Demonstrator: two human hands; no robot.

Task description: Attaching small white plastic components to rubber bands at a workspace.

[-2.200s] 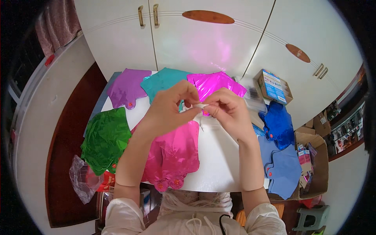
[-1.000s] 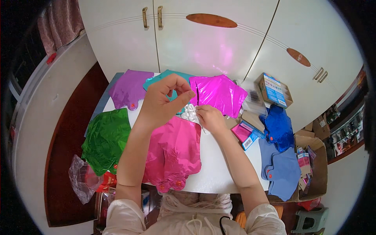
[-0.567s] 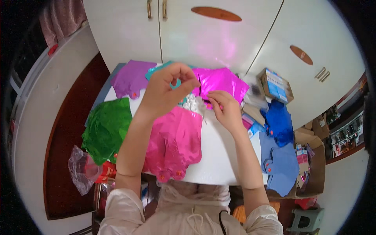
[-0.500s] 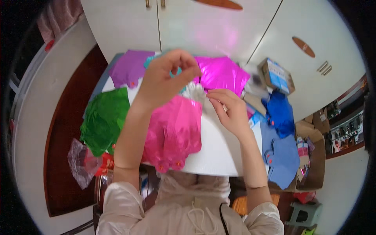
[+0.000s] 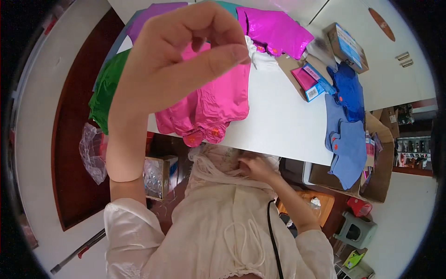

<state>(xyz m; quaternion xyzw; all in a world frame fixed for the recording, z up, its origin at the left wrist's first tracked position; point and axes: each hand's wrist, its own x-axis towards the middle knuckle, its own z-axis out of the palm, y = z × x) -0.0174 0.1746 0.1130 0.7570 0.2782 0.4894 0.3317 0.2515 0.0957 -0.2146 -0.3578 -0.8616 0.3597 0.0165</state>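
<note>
Raised large in the upper left, my left hand (image 5: 181, 60) has thumb and forefinger pinched together; anything between the tips is too small to make out. Below it lies a stack of shiny pink foil pieces (image 5: 225, 100), with rounded lobes bearing orange-red marks over the table's near edge. My right hand (image 5: 258, 168) is down at my lap, fingers curled against the light cloth (image 5: 213, 160); whether they grip something I cannot make out. White crumpled pieces (image 5: 264, 60) lie beyond the pink stack, beside a magenta foil stack (image 5: 278, 30).
The white table (image 5: 283, 111) also bears green foil (image 5: 104, 90) and purple foil (image 5: 144, 23) at left. Blue pieces (image 5: 348, 90) and grey-blue pieces (image 5: 348, 149) lie at right, near small packets (image 5: 312, 81). An open cardboard box (image 5: 381, 169) and a grey stool (image 5: 355, 230) stand at right.
My right hand has dropped from above the table to my lap. The left hand stays raised and pinched, now closer to view. My view has tilted downward.
</note>
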